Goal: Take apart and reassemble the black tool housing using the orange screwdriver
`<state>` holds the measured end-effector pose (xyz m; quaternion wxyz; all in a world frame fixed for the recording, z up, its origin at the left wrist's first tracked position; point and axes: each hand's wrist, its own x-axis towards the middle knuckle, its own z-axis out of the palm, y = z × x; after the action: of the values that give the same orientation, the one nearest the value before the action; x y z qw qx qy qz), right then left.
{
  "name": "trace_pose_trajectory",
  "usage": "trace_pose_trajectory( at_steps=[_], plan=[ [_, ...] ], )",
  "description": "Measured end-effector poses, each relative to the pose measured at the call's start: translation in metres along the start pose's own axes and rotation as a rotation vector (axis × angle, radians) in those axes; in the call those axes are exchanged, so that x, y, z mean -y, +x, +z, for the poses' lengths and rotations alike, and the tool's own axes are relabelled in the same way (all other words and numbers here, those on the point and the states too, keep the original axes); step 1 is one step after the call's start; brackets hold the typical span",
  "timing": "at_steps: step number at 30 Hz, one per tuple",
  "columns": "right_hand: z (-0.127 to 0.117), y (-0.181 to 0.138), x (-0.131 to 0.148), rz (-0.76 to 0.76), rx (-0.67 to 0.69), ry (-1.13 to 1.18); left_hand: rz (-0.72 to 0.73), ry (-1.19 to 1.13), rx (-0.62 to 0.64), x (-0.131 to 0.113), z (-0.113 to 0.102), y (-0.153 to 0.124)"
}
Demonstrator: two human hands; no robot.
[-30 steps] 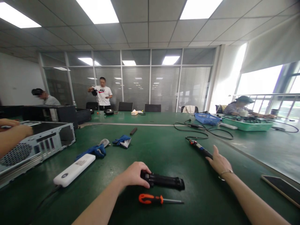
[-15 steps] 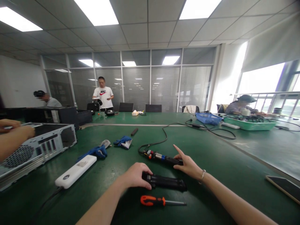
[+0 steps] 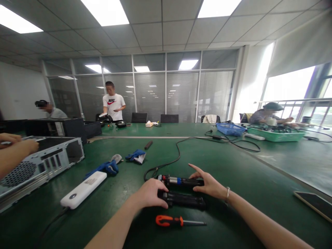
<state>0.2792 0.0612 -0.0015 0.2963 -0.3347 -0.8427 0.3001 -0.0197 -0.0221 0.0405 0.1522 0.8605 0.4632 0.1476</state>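
On the green table point(image 3: 145, 221), my left hand point(image 3: 150, 193) has its thumb and fingers closed round the left end of a black tube-shaped casing point(image 3: 184, 200). Just beyond it lies a corded power tool point(image 3: 175, 180), its red, silver and blue inner parts exposed at the left end. My right hand point(image 3: 209, 185) pinches the black right end of this tool between thumb and fingers, index finger pointing out. Both pieces lie roughly parallel. Closer to me rests an orange-and-black screwdriver point(image 3: 171, 221), untouched, its shaft pointing right.
Left are a white power bank-like box point(image 3: 84, 190), blue gloves point(image 3: 110, 167) and a metal computer case point(image 3: 57, 159) with another person's hands point(image 3: 18, 143). A black cable point(image 3: 178, 152) runs back toward blue point(image 3: 230, 129) and green baskets point(image 3: 276, 135). A phone point(image 3: 315, 204) lies right.
My right hand has brought the corded tool nearer to the black casing and turned it more parallel. The cable has shifted left with it. My left hand has hardly moved.
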Motion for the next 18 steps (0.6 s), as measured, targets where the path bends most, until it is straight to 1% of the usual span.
trace_pose_trajectory(
  at_steps=[5, 8, 11, 13, 16, 18],
  plan=[
    [0.000, -0.001, 0.003, 0.008, 0.005, -0.009, 0.001, -0.025, -0.021, 0.001, 0.001, -0.001],
    [-0.001, -0.001, 0.001, 0.005, -0.014, -0.054, 0.023, -0.044, -0.069, 0.002, 0.002, 0.000],
    [-0.006, -0.002, 0.003, -0.019, -0.114, -0.119, 0.077, -0.032, -0.169, 0.004, 0.002, 0.001],
    [-0.010, -0.004, 0.008, -0.044, -0.165, -0.123, 0.104, -0.032, -0.260, 0.006, 0.002, 0.003],
    [-0.012, -0.008, 0.018, -0.103, -0.142, -0.152, 0.114, -0.038, -0.419, 0.009, 0.003, 0.004],
    [-0.009, -0.009, 0.024, -0.159, -0.116, -0.249, 0.114, -0.034, -0.499, 0.012, 0.003, 0.005]
  ],
)
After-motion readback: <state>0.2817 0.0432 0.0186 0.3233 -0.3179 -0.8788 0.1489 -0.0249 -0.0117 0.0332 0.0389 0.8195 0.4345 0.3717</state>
